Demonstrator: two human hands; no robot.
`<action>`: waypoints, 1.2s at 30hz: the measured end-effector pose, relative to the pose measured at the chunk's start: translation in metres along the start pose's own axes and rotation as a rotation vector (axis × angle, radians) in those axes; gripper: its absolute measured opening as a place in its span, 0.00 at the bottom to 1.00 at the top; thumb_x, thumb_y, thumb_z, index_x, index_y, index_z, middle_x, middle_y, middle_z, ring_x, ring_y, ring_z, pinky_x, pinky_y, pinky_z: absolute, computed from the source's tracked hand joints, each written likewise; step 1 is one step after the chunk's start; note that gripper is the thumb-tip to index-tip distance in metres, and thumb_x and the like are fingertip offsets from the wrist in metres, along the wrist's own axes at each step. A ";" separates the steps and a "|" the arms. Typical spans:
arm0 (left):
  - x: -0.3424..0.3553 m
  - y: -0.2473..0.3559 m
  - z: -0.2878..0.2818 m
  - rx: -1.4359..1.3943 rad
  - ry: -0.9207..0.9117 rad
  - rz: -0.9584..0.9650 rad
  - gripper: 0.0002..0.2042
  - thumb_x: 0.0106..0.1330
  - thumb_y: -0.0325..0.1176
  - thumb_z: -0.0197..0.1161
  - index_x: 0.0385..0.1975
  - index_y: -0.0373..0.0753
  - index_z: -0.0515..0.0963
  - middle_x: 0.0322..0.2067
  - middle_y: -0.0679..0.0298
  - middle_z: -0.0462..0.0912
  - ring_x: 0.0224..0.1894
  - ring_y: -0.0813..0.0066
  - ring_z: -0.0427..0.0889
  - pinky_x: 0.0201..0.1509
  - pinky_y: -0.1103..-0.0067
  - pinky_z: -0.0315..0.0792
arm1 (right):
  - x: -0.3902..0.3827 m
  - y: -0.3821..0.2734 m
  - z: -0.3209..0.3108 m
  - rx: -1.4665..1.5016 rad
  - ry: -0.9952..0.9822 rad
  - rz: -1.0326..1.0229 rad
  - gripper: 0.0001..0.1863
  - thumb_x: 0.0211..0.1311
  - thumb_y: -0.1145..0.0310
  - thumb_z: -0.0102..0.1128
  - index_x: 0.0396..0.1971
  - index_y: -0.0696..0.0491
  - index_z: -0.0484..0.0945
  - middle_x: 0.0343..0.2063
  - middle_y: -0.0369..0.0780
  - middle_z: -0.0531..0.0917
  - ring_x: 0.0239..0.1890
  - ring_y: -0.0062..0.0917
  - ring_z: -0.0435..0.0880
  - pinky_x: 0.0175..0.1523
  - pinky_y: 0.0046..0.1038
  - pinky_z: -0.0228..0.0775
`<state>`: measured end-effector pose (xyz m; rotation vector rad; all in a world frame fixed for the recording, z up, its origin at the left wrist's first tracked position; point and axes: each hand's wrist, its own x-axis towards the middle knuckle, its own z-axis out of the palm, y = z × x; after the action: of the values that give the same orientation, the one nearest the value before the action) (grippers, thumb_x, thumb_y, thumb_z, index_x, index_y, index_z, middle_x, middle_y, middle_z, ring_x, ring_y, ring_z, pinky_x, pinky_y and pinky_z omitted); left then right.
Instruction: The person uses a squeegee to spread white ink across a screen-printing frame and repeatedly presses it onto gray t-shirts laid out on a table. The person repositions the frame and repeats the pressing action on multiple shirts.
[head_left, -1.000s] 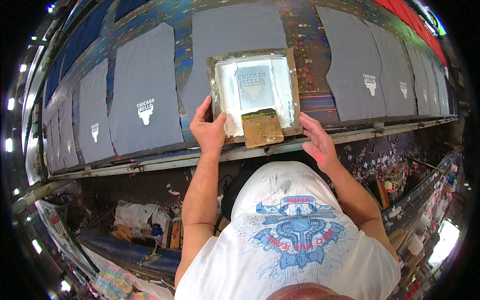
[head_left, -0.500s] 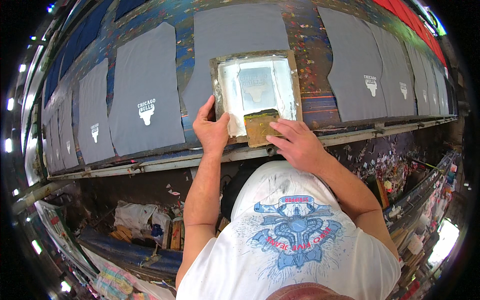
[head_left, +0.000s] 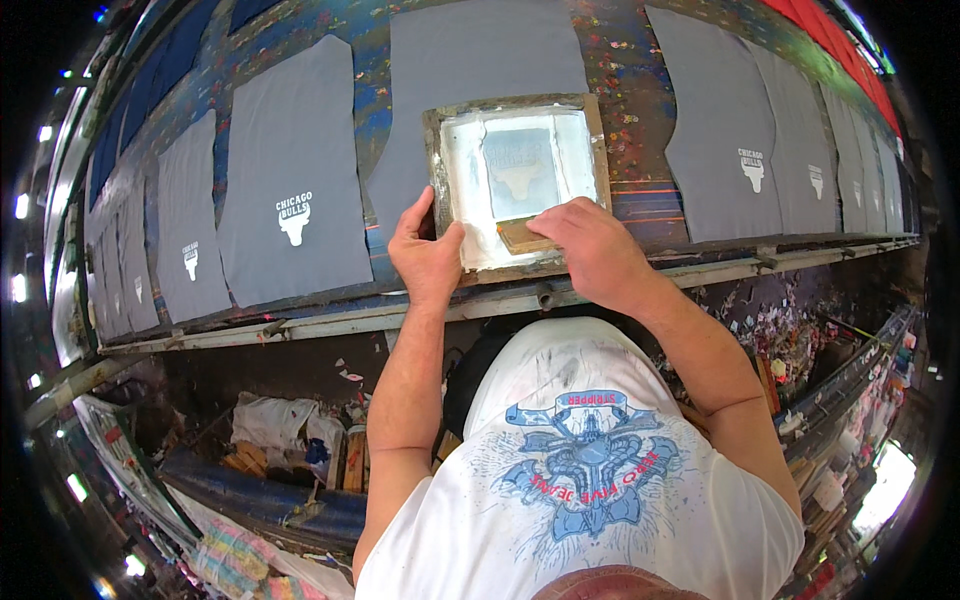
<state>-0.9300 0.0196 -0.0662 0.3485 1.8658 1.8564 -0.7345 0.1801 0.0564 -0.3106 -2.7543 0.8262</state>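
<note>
A small screen-printing frame [head_left: 602, 150] with a wooden rim and white-coated mesh lies on a grey fabric piece [head_left: 480, 50]. A bull's-head design shows in the mesh window. My left hand [head_left: 428, 255] is closed on the frame's near left side, thumb over the rim and fingers along the outer edge. My right hand [head_left: 605, 255] grips a brown squeegee [head_left: 524, 238], which is tilted low against the mesh in the near part of the frame. Its blade edge is hard to make out. The right fingertips hide its right end.
Printed grey pieces lie left [head_left: 290, 160] and right [head_left: 715, 150] along the paint-spotted table [head_left: 640, 130]. Red fabric [head_left: 835, 50] lies at the far right, navy fabric [head_left: 160, 90] at the far left. A metal rail [head_left: 340, 332] runs along the near edge. Scraps litter the space below.
The squeegee has gone from standing over the frame's near rim to a flatter tilt farther in on the mesh. My right hand has moved forward with it; my left hand keeps its hold.
</note>
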 end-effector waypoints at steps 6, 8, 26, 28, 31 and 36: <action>-0.001 -0.001 0.000 0.014 0.004 -0.012 0.33 0.63 0.13 0.75 0.72 0.26 0.82 0.65 0.53 0.86 0.64 0.65 0.90 0.73 0.70 0.83 | -0.011 -0.010 -0.011 0.066 -0.017 0.048 0.25 0.59 0.87 0.63 0.58 0.58 0.88 0.52 0.45 0.90 0.57 0.46 0.87 0.65 0.45 0.81; -0.001 -0.001 0.000 0.026 0.005 -0.014 0.33 0.62 0.13 0.76 0.72 0.26 0.81 0.65 0.53 0.87 0.64 0.65 0.90 0.73 0.70 0.83 | -0.015 -0.011 -0.009 0.068 -0.013 0.052 0.25 0.59 0.86 0.63 0.58 0.58 0.88 0.52 0.45 0.90 0.57 0.46 0.87 0.65 0.45 0.81; -0.001 -0.002 -0.003 0.010 0.001 -0.009 0.33 0.64 0.11 0.74 0.73 0.25 0.80 0.67 0.52 0.86 0.67 0.63 0.89 0.74 0.69 0.82 | -0.030 0.003 0.012 -0.154 0.005 -0.122 0.20 0.68 0.72 0.64 0.58 0.55 0.88 0.55 0.42 0.88 0.62 0.41 0.86 0.68 0.46 0.80; -0.001 -0.004 -0.003 0.020 0.004 -0.005 0.33 0.64 0.11 0.74 0.73 0.26 0.80 0.67 0.52 0.86 0.66 0.64 0.89 0.74 0.70 0.82 | -0.021 0.013 0.015 -0.174 0.062 -0.149 0.20 0.67 0.73 0.64 0.58 0.54 0.88 0.55 0.42 0.88 0.62 0.41 0.87 0.69 0.47 0.80; -0.002 -0.003 -0.003 0.023 0.010 -0.001 0.33 0.63 0.10 0.75 0.72 0.26 0.81 0.66 0.53 0.86 0.66 0.65 0.89 0.73 0.70 0.82 | 0.008 0.038 0.016 -0.151 0.090 -0.138 0.24 0.62 0.80 0.64 0.59 0.55 0.89 0.58 0.45 0.89 0.64 0.44 0.88 0.70 0.46 0.81; -0.002 0.000 -0.001 0.023 0.023 -0.016 0.32 0.63 0.11 0.75 0.71 0.27 0.82 0.64 0.55 0.89 0.64 0.67 0.90 0.71 0.72 0.83 | 0.067 0.064 0.007 -0.151 0.108 -0.102 0.22 0.63 0.81 0.63 0.57 0.56 0.90 0.52 0.46 0.92 0.58 0.44 0.90 0.66 0.45 0.82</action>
<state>-0.9291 0.0179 -0.0661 0.3208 1.9015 1.8370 -0.7912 0.2471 0.0262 -0.2326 -2.7103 0.5607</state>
